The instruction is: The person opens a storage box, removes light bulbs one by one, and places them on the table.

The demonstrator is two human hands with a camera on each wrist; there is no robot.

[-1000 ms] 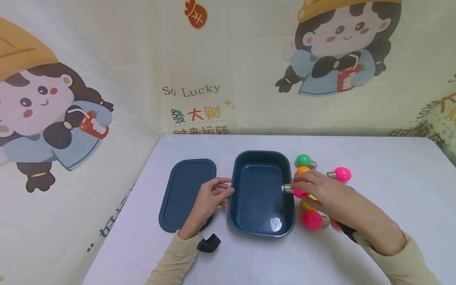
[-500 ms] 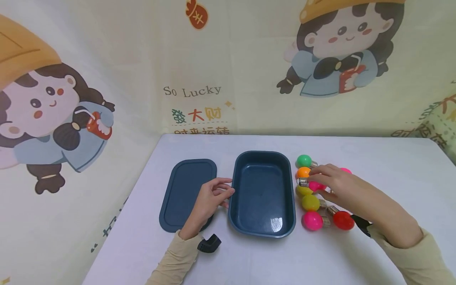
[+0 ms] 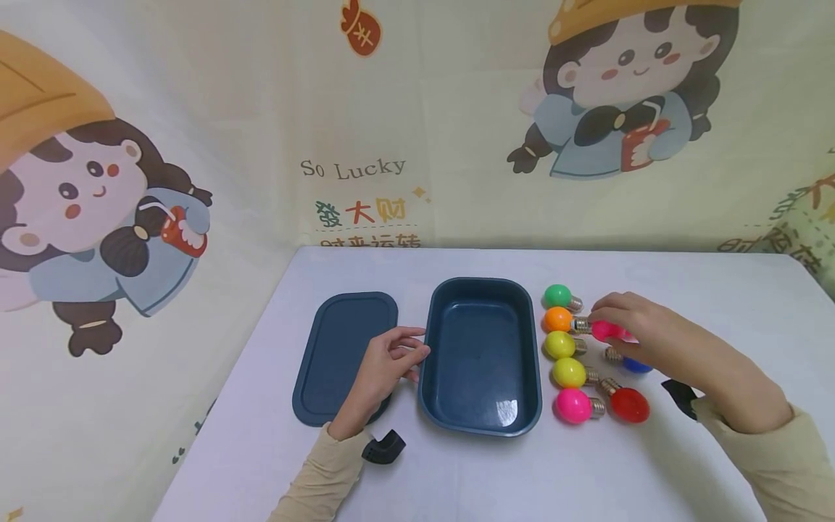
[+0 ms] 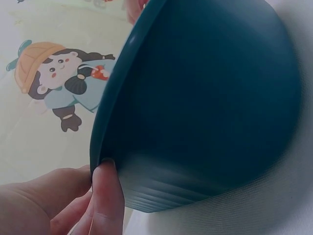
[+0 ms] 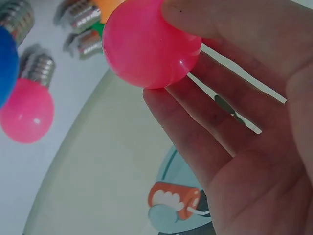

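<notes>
My right hand (image 3: 642,326) pinches a pink light bulb (image 3: 605,331) between thumb and fingers, its metal screw base pointing left. In the right wrist view, the pink bulb's round end (image 5: 149,46) touches the thumb and fingertips. My left hand (image 3: 391,355) holds the left rim of a deep dark-blue box (image 3: 479,428). The left wrist view has thumb and finger pinching that rim, with the box's wall (image 4: 205,98) filling much of the picture. Below my right hand lie a blue bulb (image 3: 638,365) and a red bulb (image 3: 630,404).
Right of the box, a column holds a green bulb (image 3: 557,295), an orange bulb (image 3: 557,319), two yellow bulbs (image 3: 570,373) and a pink bulb (image 3: 573,405). Another pink bulb (image 5: 27,110) shows in the right wrist view. A flat dark-blue lid (image 3: 339,348) lies left of the box.
My right hand has moved right with the pink bulb, from the box's right rim to beyond the column of bulbs. The left hand keeps its place on the rim.
</notes>
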